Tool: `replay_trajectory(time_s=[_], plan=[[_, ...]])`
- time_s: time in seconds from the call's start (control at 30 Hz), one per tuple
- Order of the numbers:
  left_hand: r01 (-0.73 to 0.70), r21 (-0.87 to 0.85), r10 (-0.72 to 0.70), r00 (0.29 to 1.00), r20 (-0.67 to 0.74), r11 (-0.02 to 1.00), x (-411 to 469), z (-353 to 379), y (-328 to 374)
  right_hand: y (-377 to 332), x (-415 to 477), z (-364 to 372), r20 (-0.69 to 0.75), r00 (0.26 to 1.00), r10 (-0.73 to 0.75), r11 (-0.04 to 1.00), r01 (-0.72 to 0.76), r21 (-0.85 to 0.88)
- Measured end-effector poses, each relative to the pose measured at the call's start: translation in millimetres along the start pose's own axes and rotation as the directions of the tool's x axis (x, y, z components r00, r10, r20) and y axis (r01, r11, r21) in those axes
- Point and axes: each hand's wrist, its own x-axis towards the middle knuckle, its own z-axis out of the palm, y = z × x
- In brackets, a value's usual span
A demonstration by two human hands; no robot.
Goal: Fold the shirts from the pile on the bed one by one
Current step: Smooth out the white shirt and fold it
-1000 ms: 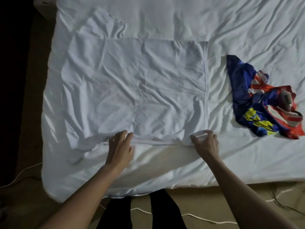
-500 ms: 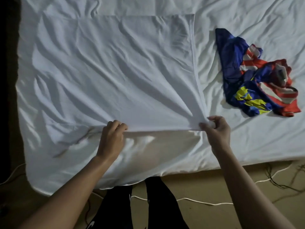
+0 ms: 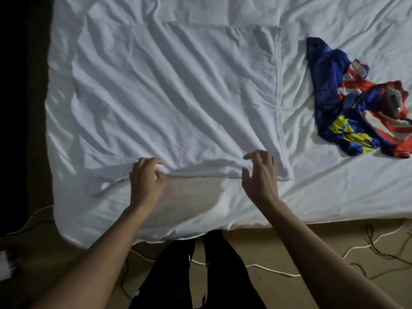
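A white shirt (image 3: 178,97) lies spread flat across the bed, its hem running down the right side and a sleeve trailing off at the near left. My left hand (image 3: 146,179) grips the shirt's near edge with curled fingers. My right hand (image 3: 260,175) hovers over the same edge further right, fingers spread and relaxed, holding nothing. A crumpled blue, red and yellow shirt (image 3: 356,103) lies on the bed to the right, apart from both hands.
The bed (image 3: 334,186) is covered with a wrinkled white sheet; its near edge runs just in front of my dark-clad legs (image 3: 200,275). White and dark cables (image 3: 278,273) lie on the tan floor. Dark space borders the bed's left side.
My right hand has let go of the shirt's near right corner and moved left along the edge. The lifted edge has dropped back onto the bed. My left hand still grips the edge.
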Motion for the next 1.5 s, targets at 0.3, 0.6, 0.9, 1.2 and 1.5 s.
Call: replay_trajectory(time_s=[0.3,0.6,0.9,1.2,1.5], plan=[[0.637,-0.211,-0.667,0.732,-0.135,0.742,9,-63,-117,-138,-1,98,0.325,0.877,-0.354,0.933,0.356,0.055],[0.446,-0.834,-0.598,0.780,0.184,0.324,6,-107,-148,-195,-5,155,0.386,0.860,-0.334,0.928,0.372,-0.027],[0.623,-0.138,-0.587,0.776,0.230,0.770,-23,-116,-184,-195,-13,152,0.368,0.860,-0.353,0.918,0.395,-0.042],[0.613,-0.662,-0.643,0.724,0.252,0.431,65,-96,-185,-199,26,180,0.289,0.882,-0.372,0.892,0.426,-0.152],[0.532,-0.366,-0.629,0.741,-0.235,0.763,43,-91,-206,-161,52,167,0.270,0.932,-0.241,0.920,0.308,-0.241]])
